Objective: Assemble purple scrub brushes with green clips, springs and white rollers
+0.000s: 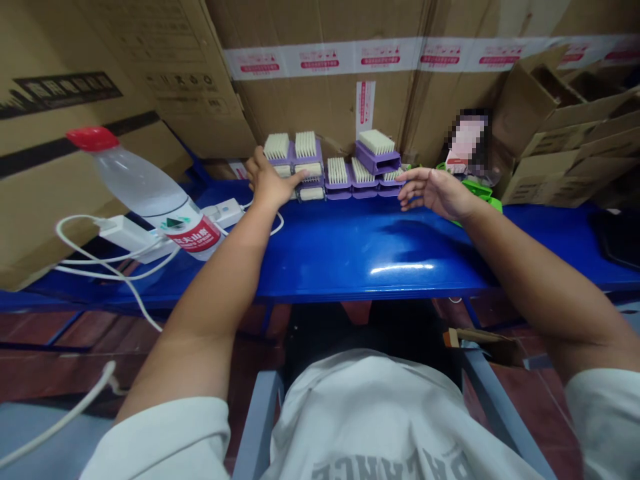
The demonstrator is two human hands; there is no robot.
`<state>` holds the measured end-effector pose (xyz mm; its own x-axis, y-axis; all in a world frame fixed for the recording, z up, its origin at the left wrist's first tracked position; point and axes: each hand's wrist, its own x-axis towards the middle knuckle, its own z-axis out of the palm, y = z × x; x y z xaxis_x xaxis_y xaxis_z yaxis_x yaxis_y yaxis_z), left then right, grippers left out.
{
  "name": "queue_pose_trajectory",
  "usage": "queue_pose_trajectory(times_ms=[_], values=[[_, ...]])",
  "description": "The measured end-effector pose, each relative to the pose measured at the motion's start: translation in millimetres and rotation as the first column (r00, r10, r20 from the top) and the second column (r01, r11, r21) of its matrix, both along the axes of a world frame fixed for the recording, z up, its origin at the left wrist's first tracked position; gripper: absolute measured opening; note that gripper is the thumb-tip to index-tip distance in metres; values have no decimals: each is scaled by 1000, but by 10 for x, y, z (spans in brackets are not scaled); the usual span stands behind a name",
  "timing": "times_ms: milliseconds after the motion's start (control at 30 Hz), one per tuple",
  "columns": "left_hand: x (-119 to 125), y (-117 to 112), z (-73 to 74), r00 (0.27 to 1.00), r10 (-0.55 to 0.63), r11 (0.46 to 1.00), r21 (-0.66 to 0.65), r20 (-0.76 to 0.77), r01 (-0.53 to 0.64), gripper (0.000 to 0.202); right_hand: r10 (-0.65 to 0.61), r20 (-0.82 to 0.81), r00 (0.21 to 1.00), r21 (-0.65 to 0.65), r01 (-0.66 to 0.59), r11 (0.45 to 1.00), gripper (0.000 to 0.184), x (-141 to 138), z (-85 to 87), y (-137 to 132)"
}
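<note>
Several purple brushes with white bristles (350, 170) are stacked in a row at the back of the blue bench (350, 247). My left hand (270, 180) reaches to the left end of the stack, fingers spread, touching the brushes there. My right hand (435, 191) hovers open at the right end of the row, fingers stretched toward the purple brushes, holding nothing. One brush (377, 152) sits tilted on top at the right.
A plastic water bottle with a red cap (150, 193) lies tilted at the left, beside a white power strip and cables (130, 237). Cardboard boxes (325, 80) wall the back and both sides. A green object (475, 190) lies behind my right wrist.
</note>
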<state>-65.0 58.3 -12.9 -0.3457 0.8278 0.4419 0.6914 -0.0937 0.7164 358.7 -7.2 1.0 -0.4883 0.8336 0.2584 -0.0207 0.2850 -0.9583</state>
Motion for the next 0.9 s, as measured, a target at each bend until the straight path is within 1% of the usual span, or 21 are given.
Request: queue_pose_trajectory(times_ms=[67,100,167,233,300,333,400,467,533,633,700,767,833,900], values=[[4,-8,21,1000,5,1000,-3,1,-5,120,-98,26,995,115,94,989,64,21,26,6],[8,-11,34,1000,12,1000,-8,1,-12,120,-169,39,985,184,159,970,63,29,40,19],[13,-16,60,1000,29,1000,-9,0,-29,117,-336,57,940,323,301,897,68,38,68,77],[13,-21,80,999,43,999,12,4,-43,110,-480,65,875,435,407,803,78,36,103,180],[7,-30,91,999,40,998,52,9,-40,104,-557,87,826,509,444,737,85,21,157,319],[4,-36,94,999,38,997,72,10,-38,101,-580,100,808,540,446,714,87,7,193,397],[1,-56,101,999,34,994,106,-4,-33,97,-607,130,784,585,434,685,89,-41,276,561],[5,-83,112,999,26,991,134,-33,-22,92,-621,153,769,597,429,678,94,-124,353,734],[16,-110,127,999,18,988,152,-49,-11,87,-619,183,764,579,425,695,99,-248,397,916],[35,-141,145,999,17,988,157,-30,-12,83,-635,255,730,535,440,721,114,-488,380,1176],[39,-148,150,1000,17,988,155,-20,-14,82,-673,273,688,508,491,708,120,-651,343,1305],[33,-143,147,1000,13,988,154,-24,-9,81,-718,314,621,467,557,686,123,-784,316,1381],[20,-130,140,999,14,989,148,-33,-9,79,-740,378,556,427,605,672,123,-864,307,1415],[4,-114,130,999,15,990,138,-48,-9,78,-734,446,512,411,611,677,118,-883,304,1433]])
